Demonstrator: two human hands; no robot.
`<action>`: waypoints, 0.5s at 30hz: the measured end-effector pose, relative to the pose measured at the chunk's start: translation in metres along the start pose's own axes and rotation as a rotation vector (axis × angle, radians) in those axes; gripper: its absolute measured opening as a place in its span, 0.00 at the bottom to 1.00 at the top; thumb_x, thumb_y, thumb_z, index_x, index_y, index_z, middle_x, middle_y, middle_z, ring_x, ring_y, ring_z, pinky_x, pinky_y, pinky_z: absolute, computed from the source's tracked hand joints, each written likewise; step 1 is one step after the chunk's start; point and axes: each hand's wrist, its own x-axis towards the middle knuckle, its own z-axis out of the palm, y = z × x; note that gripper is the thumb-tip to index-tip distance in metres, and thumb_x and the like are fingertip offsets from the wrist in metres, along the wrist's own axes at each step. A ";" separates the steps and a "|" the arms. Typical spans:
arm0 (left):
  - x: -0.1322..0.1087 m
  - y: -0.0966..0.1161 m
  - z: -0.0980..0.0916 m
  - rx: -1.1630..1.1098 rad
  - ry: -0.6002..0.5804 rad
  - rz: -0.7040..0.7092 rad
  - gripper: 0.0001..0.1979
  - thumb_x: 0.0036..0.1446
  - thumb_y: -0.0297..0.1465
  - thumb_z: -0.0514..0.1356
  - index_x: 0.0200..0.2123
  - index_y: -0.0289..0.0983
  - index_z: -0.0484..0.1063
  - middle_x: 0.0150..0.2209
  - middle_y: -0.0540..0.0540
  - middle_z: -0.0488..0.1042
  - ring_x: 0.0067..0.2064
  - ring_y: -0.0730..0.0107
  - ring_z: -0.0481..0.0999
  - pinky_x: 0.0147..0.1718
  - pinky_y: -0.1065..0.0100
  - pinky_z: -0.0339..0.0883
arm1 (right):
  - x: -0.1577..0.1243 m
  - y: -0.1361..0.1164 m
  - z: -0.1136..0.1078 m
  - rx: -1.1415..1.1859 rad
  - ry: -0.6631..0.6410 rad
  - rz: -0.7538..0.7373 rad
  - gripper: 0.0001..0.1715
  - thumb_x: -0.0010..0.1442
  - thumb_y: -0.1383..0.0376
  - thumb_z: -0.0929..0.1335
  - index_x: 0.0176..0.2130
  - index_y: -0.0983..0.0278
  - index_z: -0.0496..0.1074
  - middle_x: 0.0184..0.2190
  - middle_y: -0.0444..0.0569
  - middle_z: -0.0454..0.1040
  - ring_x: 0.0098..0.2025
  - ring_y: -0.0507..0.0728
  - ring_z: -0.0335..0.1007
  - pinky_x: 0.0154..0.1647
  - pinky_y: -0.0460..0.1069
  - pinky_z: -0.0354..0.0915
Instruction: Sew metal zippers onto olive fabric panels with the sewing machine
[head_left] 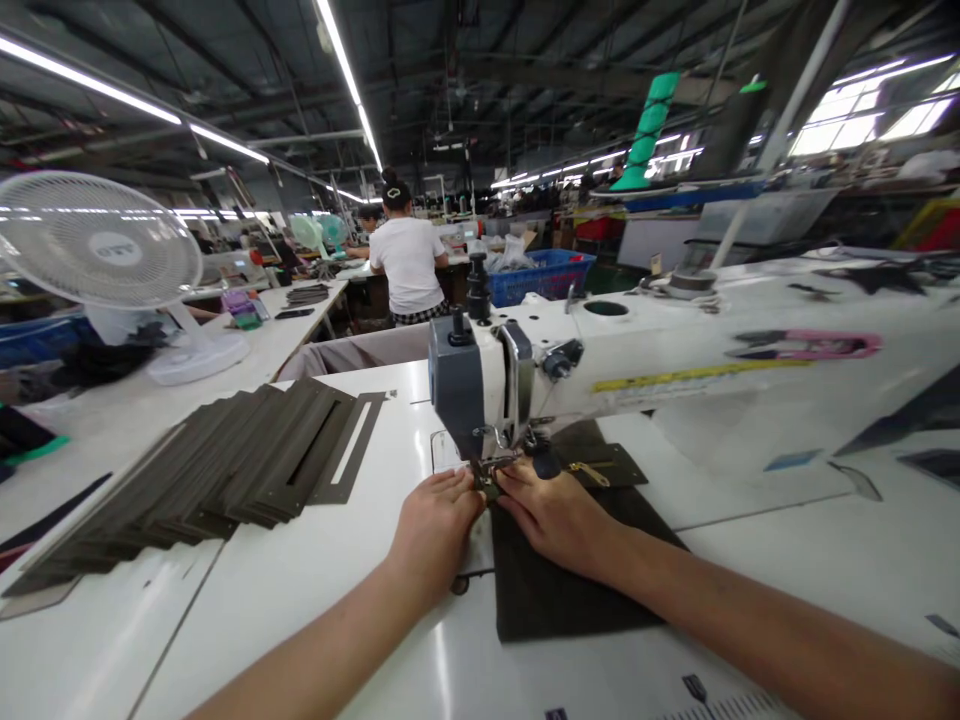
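Head view: the left hand [435, 530] and the right hand [553, 518] are laid on a dark cloth [570, 580], with the fingers [517, 490] open and pressed down, not gripping. The cloth is placed just in front of the needle of the white sewing machine [480, 390]. It is best kept flat and smooth by both hands, close to the needle. A stack of olive strips [217, 460] is placed left of the machine.

Glossy white sewing table [292, 610], 2 panels meeting at a straight seam. Directly on top: a long overlapping fan of dark olive fabric strips with rectangular slots [217, 460], and, just right of it, a flat dark olive cloth panel [562, 590].
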 end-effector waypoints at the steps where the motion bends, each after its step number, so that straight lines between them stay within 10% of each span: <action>1: 0.000 0.001 -0.001 -0.002 0.001 0.001 0.09 0.57 0.23 0.52 0.29 0.35 0.71 0.33 0.42 0.77 0.38 0.65 0.76 0.43 0.62 0.70 | -0.001 0.000 0.000 0.004 0.002 0.003 0.11 0.59 0.70 0.59 0.40 0.67 0.68 0.38 0.55 0.73 0.42 0.58 0.68 0.47 0.53 0.62; 11: -0.003 -0.002 0.000 -0.021 0.001 -0.041 0.10 0.57 0.23 0.52 0.29 0.36 0.71 0.35 0.43 0.77 0.38 0.65 0.76 0.42 0.62 0.70 | -0.001 -0.004 0.001 -0.059 -0.040 0.105 0.16 0.60 0.64 0.60 0.44 0.68 0.69 0.43 0.57 0.72 0.47 0.61 0.66 0.53 0.59 0.56; 15: -0.008 0.003 -0.007 0.072 -0.103 -0.163 0.12 0.58 0.25 0.50 0.42 0.34 0.69 0.44 0.39 0.74 0.47 0.60 0.72 0.47 0.56 0.66 | -0.006 -0.002 0.000 -0.234 -0.075 0.304 0.38 0.56 0.46 0.60 0.51 0.75 0.65 0.49 0.67 0.66 0.56 0.73 0.52 0.56 0.70 0.40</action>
